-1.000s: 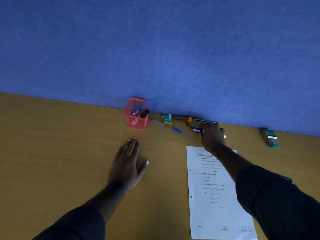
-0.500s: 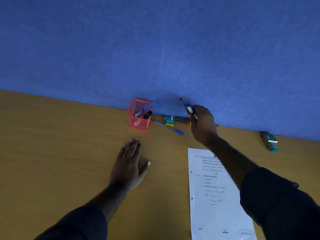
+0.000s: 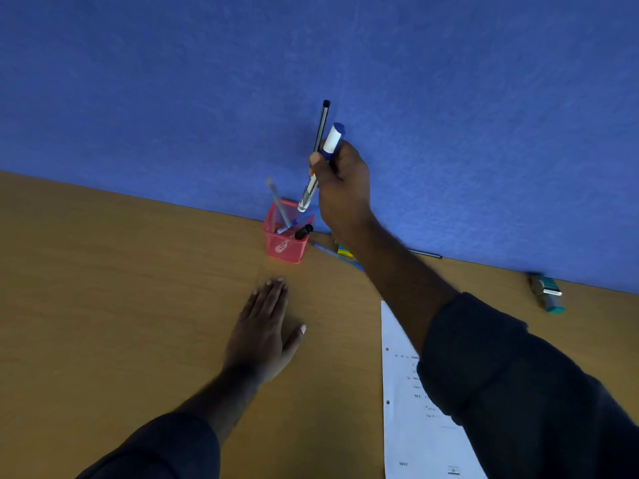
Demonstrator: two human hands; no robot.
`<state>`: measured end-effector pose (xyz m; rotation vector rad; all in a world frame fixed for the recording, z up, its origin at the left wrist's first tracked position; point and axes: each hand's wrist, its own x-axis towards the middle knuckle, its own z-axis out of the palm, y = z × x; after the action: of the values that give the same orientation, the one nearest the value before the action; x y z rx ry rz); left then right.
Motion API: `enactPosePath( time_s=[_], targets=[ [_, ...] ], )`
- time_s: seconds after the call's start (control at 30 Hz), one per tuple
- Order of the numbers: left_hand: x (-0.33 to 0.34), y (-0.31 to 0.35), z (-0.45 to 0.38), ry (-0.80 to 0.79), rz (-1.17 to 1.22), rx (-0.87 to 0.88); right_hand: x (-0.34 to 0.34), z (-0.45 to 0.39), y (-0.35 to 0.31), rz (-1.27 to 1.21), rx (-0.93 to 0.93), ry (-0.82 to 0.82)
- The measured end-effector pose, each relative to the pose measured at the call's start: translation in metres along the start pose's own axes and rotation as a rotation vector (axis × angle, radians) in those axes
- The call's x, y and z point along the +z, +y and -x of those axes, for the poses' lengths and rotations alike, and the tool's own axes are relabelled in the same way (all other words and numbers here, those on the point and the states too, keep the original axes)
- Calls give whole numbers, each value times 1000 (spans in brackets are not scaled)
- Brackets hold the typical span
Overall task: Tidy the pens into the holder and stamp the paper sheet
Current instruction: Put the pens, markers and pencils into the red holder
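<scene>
Resting flat on the tan wooden desk, the left hand lies palm down, fingers straight and close together, thumb spread out to the right, holding nothing. Wide bare desk runs left of it to the frame edge, plenty of open room there. Just beyond its fingertips, apart from them, stands the pink mesh pen holder, set near the desk's back edge where the blue felt wall panel rises. Inside the holder: a blurred grey pen leaning left and sticking up above the rim, a blue pen leaning right, and a black-capped marker at the right rim. Above the holder's right side, the right hand is raised off the desk, fingers clamped on two pens held together, nearly upright: a thin black pen and a fat white marker with blue cap. A clear lower tip pokes out beneath the fist, just above the holder's rim, not touching it. Right of the holder, on the desk by the back edge, lies another blue pen, partly hidden by the right forearm, beside a small yellow block; what that block is, cannot tell. Further right a thin dark pen lies along the wall's foot. White printed paper sheet lies near the front edge, right forearm and dark sleeve crossing over it. Far right, well apart from the sheet, a teal stamp lies by the back edge, blurred.
</scene>
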<state>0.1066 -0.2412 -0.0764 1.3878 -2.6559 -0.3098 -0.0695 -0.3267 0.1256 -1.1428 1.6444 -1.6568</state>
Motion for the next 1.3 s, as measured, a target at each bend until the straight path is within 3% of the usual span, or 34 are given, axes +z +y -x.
enactPosePath(
  time_s=[0.43, 0.87, 1.3],
  targets=[
    [-1, 1, -1, -8, 16, 3, 11, 2, 54, 47, 68, -5],
    [-5, 3, 0, 8, 15, 6, -1, 0, 67, 159, 31, 23],
    [-6, 3, 1, 9, 14, 13, -33, 24, 82, 197, 149, 72]
  ],
)
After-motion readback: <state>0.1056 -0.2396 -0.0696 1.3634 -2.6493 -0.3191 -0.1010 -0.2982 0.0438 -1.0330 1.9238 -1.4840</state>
